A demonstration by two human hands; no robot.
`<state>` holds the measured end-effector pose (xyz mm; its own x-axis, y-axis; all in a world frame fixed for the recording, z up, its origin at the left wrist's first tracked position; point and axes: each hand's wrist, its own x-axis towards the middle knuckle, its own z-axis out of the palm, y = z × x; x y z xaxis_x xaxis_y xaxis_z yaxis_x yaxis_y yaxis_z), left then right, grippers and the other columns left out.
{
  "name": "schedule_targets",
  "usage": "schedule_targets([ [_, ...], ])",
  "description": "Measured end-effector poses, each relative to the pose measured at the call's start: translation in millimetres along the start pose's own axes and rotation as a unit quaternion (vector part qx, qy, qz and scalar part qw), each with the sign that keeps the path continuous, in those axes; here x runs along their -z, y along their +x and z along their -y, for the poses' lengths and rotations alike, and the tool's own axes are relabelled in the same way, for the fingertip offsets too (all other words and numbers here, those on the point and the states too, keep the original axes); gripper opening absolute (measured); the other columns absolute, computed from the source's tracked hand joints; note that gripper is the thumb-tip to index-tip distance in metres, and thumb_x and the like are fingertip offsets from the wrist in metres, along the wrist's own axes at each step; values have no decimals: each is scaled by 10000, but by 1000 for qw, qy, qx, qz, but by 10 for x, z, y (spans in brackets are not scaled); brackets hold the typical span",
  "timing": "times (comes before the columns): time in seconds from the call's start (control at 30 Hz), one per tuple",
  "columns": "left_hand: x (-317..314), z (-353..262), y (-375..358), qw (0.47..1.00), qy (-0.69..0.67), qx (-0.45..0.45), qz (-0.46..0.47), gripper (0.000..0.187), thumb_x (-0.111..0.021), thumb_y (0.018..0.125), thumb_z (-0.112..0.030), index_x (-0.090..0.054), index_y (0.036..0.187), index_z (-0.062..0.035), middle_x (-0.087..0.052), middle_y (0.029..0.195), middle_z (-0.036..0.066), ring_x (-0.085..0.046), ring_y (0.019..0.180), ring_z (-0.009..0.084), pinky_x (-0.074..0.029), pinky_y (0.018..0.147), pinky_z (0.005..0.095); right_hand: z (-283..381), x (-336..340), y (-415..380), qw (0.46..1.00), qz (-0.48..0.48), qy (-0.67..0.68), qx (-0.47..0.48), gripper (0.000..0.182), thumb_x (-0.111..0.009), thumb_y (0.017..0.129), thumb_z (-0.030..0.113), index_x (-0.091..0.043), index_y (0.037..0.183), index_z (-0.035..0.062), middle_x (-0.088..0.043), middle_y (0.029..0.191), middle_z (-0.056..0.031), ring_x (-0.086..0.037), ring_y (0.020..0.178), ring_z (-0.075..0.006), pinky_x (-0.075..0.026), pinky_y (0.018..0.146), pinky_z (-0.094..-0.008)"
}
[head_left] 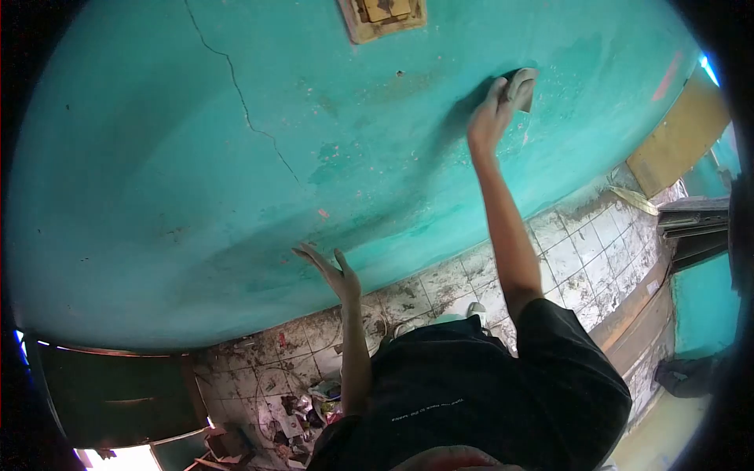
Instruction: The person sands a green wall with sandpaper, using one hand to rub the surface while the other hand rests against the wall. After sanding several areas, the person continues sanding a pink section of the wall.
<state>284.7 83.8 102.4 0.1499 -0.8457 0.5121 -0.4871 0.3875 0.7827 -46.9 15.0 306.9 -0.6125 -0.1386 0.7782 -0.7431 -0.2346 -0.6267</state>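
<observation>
My right hand is raised to the turquoise wall, its fingers closed on a folded piece of sandpaper at the wall's surface. Pale scuffs and small chipped spots mark the paint around it. Lower and to the left, my left hand holds nothing. Its fingers are stretched out, with the thumb apart, close to the wall. A long dark crack runs down the paint on the upper left.
A worn switch plate is fixed to the wall at the top. Dirty white tiles cover the floor, with loose rubbish at lower left. Stacked boards and a tan panel stand at the right.
</observation>
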Motion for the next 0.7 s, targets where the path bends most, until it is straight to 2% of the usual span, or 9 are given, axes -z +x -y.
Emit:
schedule_targets([
  [0.1,95,-44,101,1000,3,2,-4,742,-477,1085,-252,-15,1649,-115,135,1691,213,5,1562,436,-212,1225,574,727,-376,-605,992,36,-59,106,713,-522,987,123,-187,1577,-97,-98,1655,-334,-53,1544,-491,-45,1258,-530],
  [0.17,80,-102,166,1000,9,-3,-7,746,-484,1082,-248,-19,1649,-110,135,1691,217,-3,1560,443,-219,1222,574,1097,-242,-1293,931,299,47,206,760,-573,899,96,-252,1567,-69,-211,1624,-332,-193,1508,-498,-121,1252,-542],
  [0.2,114,-131,181,1000,-14,-3,2,745,-484,1081,-240,-20,1648,-107,134,1690,218,0,1559,446,-216,1223,577,1212,-147,-1454,840,452,134,268,759,-577,868,79,-294,1560,-50,-260,1613,-318,-274,1484,-490,-180,1247,-543],
  [0.3,296,-37,218,1000,-3,-10,13,739,-479,1081,-227,-22,1648,-104,131,1691,218,8,1559,449,-208,1224,584,528,-290,-1422,896,347,118,249,778,-594,855,89,-312,1576,13,-276,1630,-265,-293,1493,-453,-212,1243,-538],
  [0.33,354,10,217,1000,25,-8,14,734,-475,1081,-222,-25,1648,-104,130,1691,217,13,1559,448,-203,1224,587,467,-232,-1083,929,288,-10,231,765,-583,875,96,-298,1577,-9,-236,1638,-285,-242,1514,-456,-187,1249,-529],
  [0.37,411,30,211,1000,22,-7,11,734,-475,1081,-222,-25,1648,-104,130,1691,217,13,1559,448,-203,1224,587,597,-216,-703,968,129,-48,211,694,-547,938,79,-289,1571,-36,-189,1636,-323,-173,1521,-497,-139,1253,-533],
  [0.43,506,20,149,1000,-9,12,-9,724,-469,1081,-203,-31,1648,-101,127,1692,216,24,1559,443,-183,1229,593,639,-139,-138,995,-29,90,-20,619,-498,1019,104,-276,1567,-77,-122,1653,-332,-107,1548,-473,-68,1257,-518],
  [0.6,531,27,18,999,-34,15,-3,724,-474,1078,-194,-36,1647,-95,126,1691,218,41,1560,440,-163,1233,593,524,-280,-1704,945,212,-56,242,623,-516,1011,171,-317,1556,-56,-208,1582,-414,-163,1489,-583,-97,1213,-638],
  [0.7,602,18,16,999,-33,14,4,731,-479,1075,-186,-33,1646,-93,129,1689,223,56,1558,442,-155,1235,593,564,-171,-2041,909,344,-30,232,672,-549,975,235,-335,1572,12,-226,1601,-374,-190,1487,-574,-159,1182,-683],
])
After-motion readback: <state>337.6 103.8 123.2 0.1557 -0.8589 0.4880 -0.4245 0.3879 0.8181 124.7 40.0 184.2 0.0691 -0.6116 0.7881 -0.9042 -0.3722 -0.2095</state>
